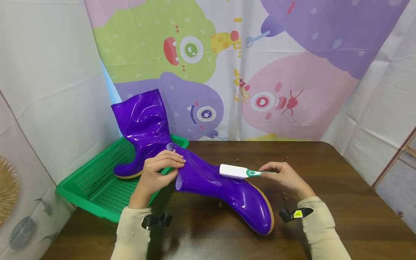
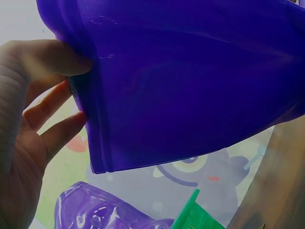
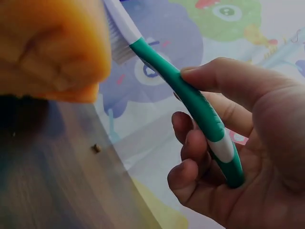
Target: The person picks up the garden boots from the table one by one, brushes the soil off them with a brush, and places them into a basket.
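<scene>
the step in hand looks like scrubbing the purple boot [image 1: 224, 191] that lies on its side across the brown tabletop [image 1: 341, 202], its opening toward the person and its tan sole [image 1: 269, 209] turned to the right. the left hand [image 1: 159, 173] grips the boot at the rim of the shaft, thumb outside and fingers [image 2: 52, 126] curled in at the opening, holding it steady. the right hand [image 1: 286, 177] has its fingers [image 3: 190, 143] wrapped round the green handle of a brush [image 1: 238, 171], whose white head rests on the upper side of the boot near the ankle; from the right wrist view the bristles seem to meet the surface, though the blur there makes it hard to be sure. a second purple boot [image 1: 143, 133] stands upright in the green basket [image 1: 94, 187] at the left edge of the tabletop. small brown crumbs [image 1: 284, 196] lie scattered on the wood near the right hand. the next move, as i judge it, calls for even strokes along the glossy side while the left hand keeps the shaft from rolling.
</scene>
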`<action>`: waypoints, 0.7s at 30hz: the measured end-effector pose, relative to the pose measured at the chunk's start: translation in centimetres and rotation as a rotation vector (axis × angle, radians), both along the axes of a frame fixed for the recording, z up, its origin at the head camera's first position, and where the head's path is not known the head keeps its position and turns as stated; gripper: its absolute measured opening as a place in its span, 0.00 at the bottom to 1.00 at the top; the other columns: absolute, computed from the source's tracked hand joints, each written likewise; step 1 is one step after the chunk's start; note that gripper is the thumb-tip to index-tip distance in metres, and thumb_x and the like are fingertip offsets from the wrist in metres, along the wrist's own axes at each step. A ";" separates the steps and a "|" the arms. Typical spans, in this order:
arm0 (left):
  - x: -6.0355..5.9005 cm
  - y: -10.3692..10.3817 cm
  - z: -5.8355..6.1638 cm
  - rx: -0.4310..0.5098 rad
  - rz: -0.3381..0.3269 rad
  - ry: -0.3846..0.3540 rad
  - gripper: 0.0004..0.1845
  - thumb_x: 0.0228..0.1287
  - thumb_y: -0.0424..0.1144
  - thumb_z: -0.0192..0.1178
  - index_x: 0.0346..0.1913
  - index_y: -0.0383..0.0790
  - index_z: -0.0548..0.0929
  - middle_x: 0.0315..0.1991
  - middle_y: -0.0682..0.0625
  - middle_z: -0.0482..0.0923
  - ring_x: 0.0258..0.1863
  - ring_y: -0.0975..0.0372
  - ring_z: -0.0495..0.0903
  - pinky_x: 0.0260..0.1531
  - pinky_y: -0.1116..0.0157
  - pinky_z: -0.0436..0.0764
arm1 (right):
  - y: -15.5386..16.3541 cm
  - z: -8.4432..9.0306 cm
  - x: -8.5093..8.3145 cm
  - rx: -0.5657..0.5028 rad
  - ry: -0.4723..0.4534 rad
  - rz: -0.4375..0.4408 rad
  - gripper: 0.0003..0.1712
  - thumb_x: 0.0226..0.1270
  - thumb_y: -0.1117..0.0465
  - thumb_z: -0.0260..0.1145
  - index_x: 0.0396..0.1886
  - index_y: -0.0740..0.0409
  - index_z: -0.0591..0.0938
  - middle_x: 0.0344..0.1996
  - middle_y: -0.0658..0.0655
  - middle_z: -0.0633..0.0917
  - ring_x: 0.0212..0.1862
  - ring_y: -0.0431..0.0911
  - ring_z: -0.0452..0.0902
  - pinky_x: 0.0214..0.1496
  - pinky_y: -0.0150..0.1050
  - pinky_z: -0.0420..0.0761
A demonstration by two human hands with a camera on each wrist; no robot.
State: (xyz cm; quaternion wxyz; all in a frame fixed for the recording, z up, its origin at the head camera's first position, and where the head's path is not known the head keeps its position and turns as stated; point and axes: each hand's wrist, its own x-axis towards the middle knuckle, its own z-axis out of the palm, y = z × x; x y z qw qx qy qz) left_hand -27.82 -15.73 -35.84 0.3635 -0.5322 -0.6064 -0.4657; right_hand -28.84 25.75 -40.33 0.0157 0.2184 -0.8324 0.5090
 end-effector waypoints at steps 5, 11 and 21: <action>0.2 0.1 0.1 -0.022 0.015 0.007 0.13 0.43 0.16 0.62 0.33 0.29 0.88 0.34 0.38 0.86 0.40 0.49 0.84 0.57 0.62 0.77 | 0.9 0.1 0.1 0.038 0.002 0.011 0.08 0.66 0.68 0.68 0.42 0.68 0.85 0.33 0.54 0.86 0.37 0.39 0.79 0.42 0.35 0.79; 0.5 0.5 0.3 -0.046 0.017 0.024 0.04 0.58 0.27 0.65 0.35 0.29 0.88 0.36 0.38 0.86 0.41 0.48 0.84 0.58 0.61 0.77 | 2.0 1.0 0.5 0.064 0.056 -0.044 0.08 0.66 0.67 0.68 0.42 0.67 0.85 0.34 0.56 0.86 0.36 0.40 0.78 0.39 0.33 0.78; 1.1 2.0 0.9 -0.061 0.097 0.100 0.11 0.71 0.36 0.60 0.39 0.30 0.88 0.39 0.40 0.86 0.43 0.47 0.83 0.55 0.62 0.77 | 3.8 2.4 1.3 0.065 0.126 -0.128 0.09 0.67 0.67 0.67 0.44 0.67 0.85 0.32 0.46 0.85 0.32 0.37 0.72 0.32 0.32 0.73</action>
